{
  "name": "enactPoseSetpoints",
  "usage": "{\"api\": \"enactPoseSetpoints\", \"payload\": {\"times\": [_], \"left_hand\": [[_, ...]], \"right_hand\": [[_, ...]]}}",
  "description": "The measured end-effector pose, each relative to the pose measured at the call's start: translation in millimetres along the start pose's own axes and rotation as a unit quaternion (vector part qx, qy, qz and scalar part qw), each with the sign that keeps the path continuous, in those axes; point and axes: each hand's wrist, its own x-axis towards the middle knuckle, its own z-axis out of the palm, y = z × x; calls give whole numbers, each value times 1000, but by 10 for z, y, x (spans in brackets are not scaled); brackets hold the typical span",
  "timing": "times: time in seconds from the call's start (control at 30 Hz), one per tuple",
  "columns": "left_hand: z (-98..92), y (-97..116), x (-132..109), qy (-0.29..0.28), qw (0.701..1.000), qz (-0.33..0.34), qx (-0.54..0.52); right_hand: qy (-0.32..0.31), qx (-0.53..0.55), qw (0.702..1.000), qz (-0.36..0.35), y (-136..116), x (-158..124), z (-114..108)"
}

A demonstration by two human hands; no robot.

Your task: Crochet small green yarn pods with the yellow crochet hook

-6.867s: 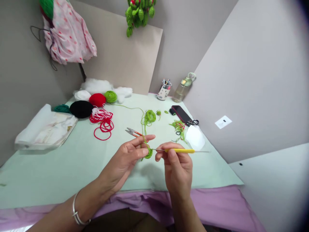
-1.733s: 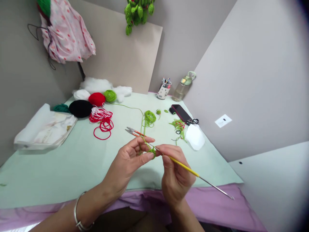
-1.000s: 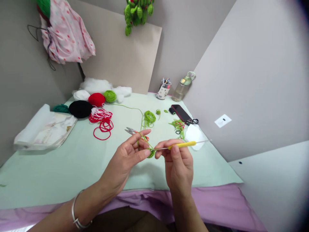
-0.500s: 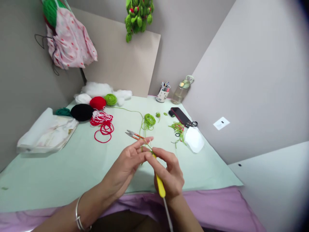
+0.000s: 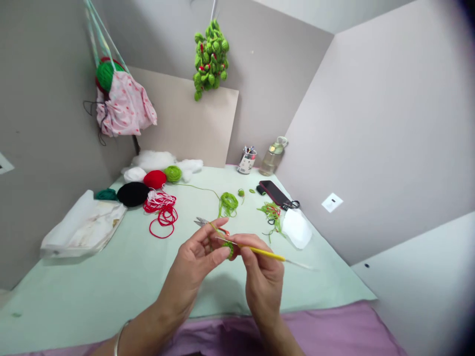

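Between the thumb and fingers of my left hand [image 5: 198, 257] is a small green crochet piece [image 5: 230, 248]. Green yarn runs over the left index finger and back to a loose green coil [image 5: 228, 202] on the table. My right hand [image 5: 262, 272] is closed round a yellow-handled crochet hook [image 5: 267, 254]. The hook lies nearly level, its thin metal tip pointing left across the green piece. Just beyond my left fingers lie small thread snips [image 5: 202, 221], partly hidden by them.
At the back left are a red yarn ball [image 5: 155, 179], a black yarn ball [image 5: 132, 194] and white stuffing [image 5: 154, 159]. To the right lie a phone [image 5: 273, 193], yarn scraps [image 5: 272, 211] and a white sheet [image 5: 297, 229]. A bottle [image 5: 272, 159] stands behind.
The hook has swung from steeply slanted to nearly level, and the green piece shows more now. The camera view has tilted upward.
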Motion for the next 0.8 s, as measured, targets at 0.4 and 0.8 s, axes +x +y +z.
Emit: {"api": "enactPoseSetpoints", "payload": {"times": [0.4, 0.8], "left_hand": [[-93, 91, 102, -26, 993, -75, -90], [7, 217, 111, 0, 999, 37, 38]], "right_hand": [[80, 163, 977, 112, -41, 164, -21], [7, 293, 924, 245, -32, 467, 64]]}}
